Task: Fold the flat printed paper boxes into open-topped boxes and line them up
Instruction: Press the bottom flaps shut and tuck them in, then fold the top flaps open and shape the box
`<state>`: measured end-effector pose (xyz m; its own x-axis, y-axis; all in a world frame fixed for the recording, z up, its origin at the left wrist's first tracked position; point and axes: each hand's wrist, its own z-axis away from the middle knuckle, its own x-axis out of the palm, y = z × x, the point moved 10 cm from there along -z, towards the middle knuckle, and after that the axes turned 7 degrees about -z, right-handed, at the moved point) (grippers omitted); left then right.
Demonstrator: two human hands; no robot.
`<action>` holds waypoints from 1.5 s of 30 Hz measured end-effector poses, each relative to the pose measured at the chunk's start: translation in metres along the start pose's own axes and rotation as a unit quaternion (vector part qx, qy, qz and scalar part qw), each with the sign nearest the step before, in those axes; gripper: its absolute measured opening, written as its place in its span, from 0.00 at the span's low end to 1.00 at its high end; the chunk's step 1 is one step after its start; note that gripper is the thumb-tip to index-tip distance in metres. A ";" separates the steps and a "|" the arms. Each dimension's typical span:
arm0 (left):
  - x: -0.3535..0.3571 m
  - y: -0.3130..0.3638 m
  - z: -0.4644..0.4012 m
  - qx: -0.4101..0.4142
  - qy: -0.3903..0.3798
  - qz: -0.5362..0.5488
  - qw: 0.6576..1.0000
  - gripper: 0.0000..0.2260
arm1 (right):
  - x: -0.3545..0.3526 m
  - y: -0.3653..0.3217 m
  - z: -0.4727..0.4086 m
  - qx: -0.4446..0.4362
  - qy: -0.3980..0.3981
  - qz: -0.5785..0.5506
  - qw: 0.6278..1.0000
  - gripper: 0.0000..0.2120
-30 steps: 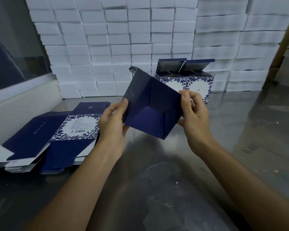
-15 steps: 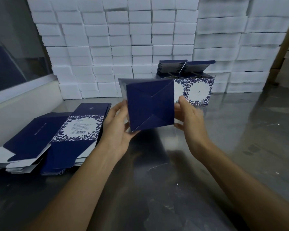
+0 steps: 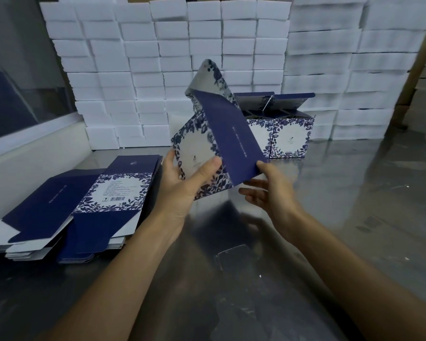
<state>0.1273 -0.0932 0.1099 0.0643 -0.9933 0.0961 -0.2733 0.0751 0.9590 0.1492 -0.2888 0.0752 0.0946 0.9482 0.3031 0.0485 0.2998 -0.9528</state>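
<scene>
The box [image 3: 214, 143], a second ago bottom-up, now tilts upright at frame centre. The left hand [image 3: 182, 185] grips it; the right hand [image 3: 268, 190], fingers loosely spread, touches its lower corner. Its base seems closed, so it probably joins the finished boxes [image 3: 280, 134] behind.

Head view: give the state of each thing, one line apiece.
Held box: folded, tilted, off the table.
Left hand: grips the box's flowered side.
Right hand: open, fingertips at the box's lower corner.
Two finished boxes: upright, tops open, side by side.
Flat boxes: unfolded, stacked.
</scene>
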 end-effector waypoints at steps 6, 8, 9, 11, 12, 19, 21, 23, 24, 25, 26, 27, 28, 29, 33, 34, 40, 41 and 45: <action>-0.012 -0.006 0.000 -0.032 0.056 -0.067 0.996 0.53 | 0.008 -0.011 0.006 -0.106 -0.035 0.140 0.984 0.13; -0.013 -0.006 0.001 -0.028 0.063 -0.083 0.994 0.54 | 0.008 -0.013 0.007 -0.121 -0.031 0.162 0.979 0.17; -0.014 -0.004 0.002 -0.020 0.069 -0.109 0.991 0.55 | 0.007 -0.016 0.008 -0.137 -0.024 0.162 0.977 0.19; -0.016 0.002 0.004 0.012 0.079 -0.192 0.978 0.55 | 0.007 -0.023 0.011 -0.167 -0.009 0.156 0.973 0.17; -0.016 0.005 0.004 0.034 0.080 -0.234 0.968 0.53 | 0.007 -0.025 0.012 -0.171 -0.007 0.153 0.973 0.14; -0.014 0.012 0.004 0.126 0.068 -0.378 0.915 0.61 | 0.024 -0.024 0.016 -0.100 -0.070 0.072 0.990 0.20; -0.011 0.014 0.006 0.149 0.058 -0.421 0.893 0.62 | 0.025 -0.022 0.018 -0.087 -0.077 0.075 0.990 0.22; -0.008 0.018 0.009 0.173 0.064 -0.442 0.878 0.61 | 0.026 -0.024 0.020 -0.103 -0.082 0.095 0.987 0.24; -0.008 0.021 0.011 0.185 0.073 -0.447 0.872 0.60 | 0.028 -0.027 0.022 -0.124 -0.088 0.113 0.982 0.25; -0.007 0.023 0.013 0.197 0.084 -0.453 0.866 0.59 | 0.031 -0.029 0.024 -0.146 -0.093 0.132 0.976 0.26; -0.006 0.025 0.015 0.208 0.095 -0.458 0.859 0.59 | 0.033 -0.030 0.026 -0.163 -0.098 0.149 0.970 0.26; -0.005 0.027 0.017 0.217 0.104 -0.463 0.853 0.59 | 0.035 -0.030 0.027 -0.170 -0.102 0.162 0.967 0.26; -0.004 0.028 0.019 0.224 0.111 -0.468 0.848 0.58 | 0.036 -0.028 0.027 -0.171 -0.105 0.170 0.965 0.26; -0.003 0.029 0.020 0.231 0.116 -0.474 0.842 0.58 | 0.037 -0.026 0.025 -0.170 -0.106 0.180 0.963 0.25; -0.001 0.034 0.023 0.255 0.129 -0.498 0.819 0.58 | 0.032 -0.021 0.018 -0.179 -0.096 0.214 0.956 0.26; 0.000 0.035 0.024 0.258 0.132 -0.502 0.815 0.58 | 0.032 -0.020 0.017 -0.187 -0.096 0.228 0.951 0.26; 0.003 0.036 0.027 0.267 0.131 -0.508 0.808 0.58 | 0.032 -0.022 0.020 -0.200 -0.084 0.266 0.939 0.25; 0.002 0.035 0.026 0.265 0.127 -0.502 0.814 0.57 | 0.030 -0.021 0.019 -0.190 -0.080 0.249 0.946 0.27; 0.003 0.037 0.027 0.274 0.118 -0.479 0.825 0.57 | 0.018 -0.019 0.015 -0.136 -0.045 0.148 0.979 0.30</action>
<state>0.0918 -0.0962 0.1388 0.6711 -0.5231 -0.5253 -0.3772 -0.8510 0.3655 0.1354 -0.2757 0.0989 0.0571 0.9984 0.0003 0.2970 -0.0167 -0.9547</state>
